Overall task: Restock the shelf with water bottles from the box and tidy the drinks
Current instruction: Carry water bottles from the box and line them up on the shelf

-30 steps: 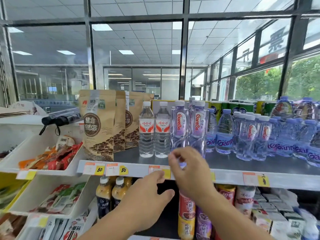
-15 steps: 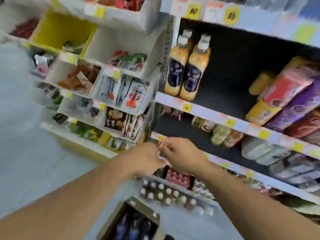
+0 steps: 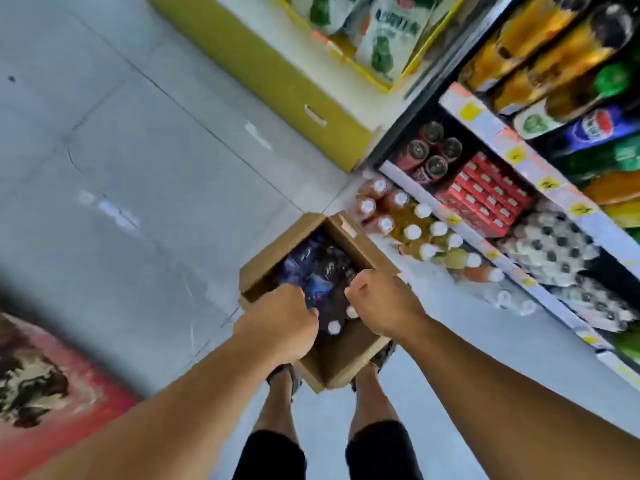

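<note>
An open cardboard box (image 3: 277, 249) stands on the floor by my feet, beside the shelf. Inside it lie water bottles (image 3: 322, 268) with blue labels and white caps, blurred and dark. My left hand (image 3: 280, 318) is in the box's near left part, fingers curled round a blue-labelled bottle. My right hand (image 3: 384, 303) is curled over the bottles at the box's right wall; what its fingers hold is hidden. The top shelf with the water row is out of view.
The drinks shelf (image 3: 485, 133) runs along the right, holding cans, red cartons and large bottles. Orange and yellow white-capped bottles (image 3: 415, 230) stand at its bottom edge right of the box. A yellow display base (image 3: 263, 71) lies ahead, and a red mat (image 3: 41, 382) is at left.
My view has swung from the top water shelf down to the floor. Both hands dropped from the shelf edge into the box.
</note>
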`<state>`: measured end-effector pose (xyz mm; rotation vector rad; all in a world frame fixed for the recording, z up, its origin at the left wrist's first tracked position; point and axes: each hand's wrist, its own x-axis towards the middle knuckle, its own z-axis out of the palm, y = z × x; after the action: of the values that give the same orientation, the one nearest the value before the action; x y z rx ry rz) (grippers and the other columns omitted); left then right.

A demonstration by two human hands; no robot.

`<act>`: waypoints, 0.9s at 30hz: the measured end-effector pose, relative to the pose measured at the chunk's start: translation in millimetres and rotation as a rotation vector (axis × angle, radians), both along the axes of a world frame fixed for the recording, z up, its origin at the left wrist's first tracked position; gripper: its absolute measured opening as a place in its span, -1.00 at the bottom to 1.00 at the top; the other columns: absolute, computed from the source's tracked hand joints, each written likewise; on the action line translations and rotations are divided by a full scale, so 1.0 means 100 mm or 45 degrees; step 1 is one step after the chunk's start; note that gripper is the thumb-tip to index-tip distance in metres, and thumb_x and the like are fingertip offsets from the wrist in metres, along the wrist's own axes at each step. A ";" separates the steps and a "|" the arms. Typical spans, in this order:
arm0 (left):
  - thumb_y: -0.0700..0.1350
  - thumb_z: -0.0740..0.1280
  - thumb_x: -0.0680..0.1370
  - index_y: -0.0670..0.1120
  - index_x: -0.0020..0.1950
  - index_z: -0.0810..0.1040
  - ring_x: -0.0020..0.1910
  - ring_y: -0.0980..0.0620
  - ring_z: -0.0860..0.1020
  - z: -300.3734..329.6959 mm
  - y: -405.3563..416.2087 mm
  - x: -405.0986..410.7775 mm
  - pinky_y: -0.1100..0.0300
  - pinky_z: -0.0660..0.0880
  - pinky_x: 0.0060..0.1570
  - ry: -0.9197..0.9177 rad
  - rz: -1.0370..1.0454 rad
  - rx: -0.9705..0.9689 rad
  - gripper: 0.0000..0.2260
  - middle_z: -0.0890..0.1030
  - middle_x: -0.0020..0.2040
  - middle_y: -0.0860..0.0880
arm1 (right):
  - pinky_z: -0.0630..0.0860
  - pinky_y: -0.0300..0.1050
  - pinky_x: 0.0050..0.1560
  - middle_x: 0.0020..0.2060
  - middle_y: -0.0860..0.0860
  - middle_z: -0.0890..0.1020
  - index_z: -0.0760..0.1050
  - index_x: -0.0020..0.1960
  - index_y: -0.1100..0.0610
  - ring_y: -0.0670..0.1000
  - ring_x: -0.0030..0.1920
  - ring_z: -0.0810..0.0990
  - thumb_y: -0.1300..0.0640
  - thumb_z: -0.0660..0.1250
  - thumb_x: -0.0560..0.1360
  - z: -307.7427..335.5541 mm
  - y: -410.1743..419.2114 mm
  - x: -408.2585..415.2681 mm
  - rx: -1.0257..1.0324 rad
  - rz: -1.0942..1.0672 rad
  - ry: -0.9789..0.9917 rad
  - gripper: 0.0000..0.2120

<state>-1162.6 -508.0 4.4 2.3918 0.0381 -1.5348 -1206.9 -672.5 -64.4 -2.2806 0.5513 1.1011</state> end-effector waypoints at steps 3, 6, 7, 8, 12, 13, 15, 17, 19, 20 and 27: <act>0.06 0.23 0.56 -0.02 0.24 0.46 0.21 -0.11 0.54 -0.76 0.05 -0.33 -0.05 0.45 0.25 0.114 0.173 0.058 -0.70 0.60 0.18 -0.02 | 0.44 -0.07 -0.08 0.00 0.13 0.65 0.54 -0.03 0.10 0.22 0.05 0.59 -0.04 0.24 0.57 -0.85 0.20 -0.31 -0.019 0.067 0.212 -0.78; 0.06 0.23 0.58 -0.01 0.26 0.45 0.22 -0.12 0.53 -1.29 -0.01 -0.62 0.00 0.47 0.20 0.172 0.132 0.078 -0.71 0.59 0.21 -0.03 | 0.44 -0.06 0.11 0.24 0.15 0.59 0.53 0.21 0.12 0.20 0.26 0.53 0.01 0.22 0.61 -1.43 0.37 -0.55 -0.031 0.154 0.336 -0.73; 0.07 0.22 0.59 0.00 0.26 0.45 0.21 -0.10 0.54 -1.40 -0.04 -0.67 0.01 0.47 0.17 0.188 0.106 0.077 -0.72 0.58 0.22 -0.02 | 0.45 -0.02 0.19 0.27 0.14 0.56 0.51 0.25 0.12 0.20 0.30 0.51 0.03 0.22 0.62 -1.54 0.40 -0.59 -0.027 0.182 0.360 -0.72; 0.06 0.21 0.60 0.01 0.27 0.45 0.20 -0.08 0.55 -1.54 -0.06 -0.72 0.02 0.48 0.15 0.210 0.086 0.072 -0.73 0.59 0.21 0.00 | 0.45 0.01 0.23 0.27 0.14 0.55 0.50 0.27 0.12 0.20 0.30 0.51 0.06 0.23 0.61 -1.70 0.44 -0.64 -0.013 0.217 0.388 -0.72; 0.00 0.23 0.60 0.03 0.28 0.46 0.13 -0.07 0.57 -1.85 -0.11 -0.75 0.05 0.52 0.10 0.255 0.043 0.076 -0.74 0.60 0.16 0.00 | 0.39 0.05 0.31 0.37 0.20 0.47 0.34 0.43 0.21 0.22 0.36 0.46 0.12 0.28 0.60 -2.09 0.57 -0.73 0.032 0.209 0.440 -0.56; 0.00 0.24 0.59 0.03 0.23 0.47 0.09 -0.07 0.58 -1.89 -0.11 -0.74 0.05 0.54 0.08 0.260 0.044 0.079 -0.77 0.61 0.11 -0.01 | 0.40 0.03 0.30 0.40 0.22 0.44 0.30 0.46 0.21 0.24 0.37 0.44 0.10 0.26 0.61 -2.13 0.59 -0.72 0.021 0.210 0.444 -0.54; 0.02 0.25 0.57 0.03 0.10 0.48 0.03 -0.09 0.58 -1.93 -0.10 -0.70 0.03 0.55 0.05 0.245 0.050 0.071 -0.85 0.61 0.04 -0.01 | 0.48 -0.13 0.19 0.40 0.22 0.44 0.27 0.49 0.22 0.25 0.37 0.45 0.09 0.21 0.65 -2.20 0.60 -0.74 -0.003 0.215 0.446 -0.54; 0.03 0.24 0.56 0.01 0.05 0.46 0.03 -0.12 0.58 -1.93 -0.11 -0.65 0.07 0.50 -0.01 0.207 0.042 0.059 -0.87 0.61 0.02 -0.02 | 0.49 -0.14 0.15 0.36 0.23 0.47 0.27 0.49 0.20 0.26 0.34 0.48 0.09 0.20 0.66 -2.25 0.60 -0.72 -0.026 0.211 0.437 -0.56; 0.03 0.24 0.56 0.02 0.04 0.47 -0.01 -0.11 0.57 -1.89 -0.11 -0.60 0.08 0.52 -0.03 0.193 0.029 0.043 -0.87 0.60 -0.02 -0.01 | 0.45 0.02 0.22 0.34 0.22 0.49 0.24 0.50 0.15 0.26 0.32 0.50 0.06 0.22 0.64 -2.28 0.59 -0.70 -0.027 0.198 0.454 -0.53; 0.03 0.24 0.56 0.02 0.03 0.45 -0.06 -0.07 0.55 -1.86 -0.12 -0.57 0.09 0.52 -0.05 0.182 0.014 0.040 -0.88 0.58 -0.06 0.02 | 0.43 0.04 0.24 0.35 0.22 0.49 0.24 0.50 0.14 0.26 0.33 0.49 0.03 0.20 0.65 -2.26 0.58 -0.68 -0.020 0.193 0.452 -0.53; 0.03 0.26 0.57 -0.02 0.25 0.46 0.10 -0.09 0.57 -1.33 -0.06 -0.17 0.10 0.47 0.01 0.036 -0.035 0.110 -0.72 0.60 0.13 -0.03 | 0.45 0.01 0.13 0.24 0.21 0.57 0.24 0.40 0.12 0.25 0.25 0.53 -0.08 0.21 0.59 -1.50 0.53 -0.35 0.000 0.171 0.276 -0.53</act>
<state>-1180.0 -513.8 -128.1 2.4466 0.0791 -1.6107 -1241.9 -619.0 -214.6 -2.2395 0.4854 1.4252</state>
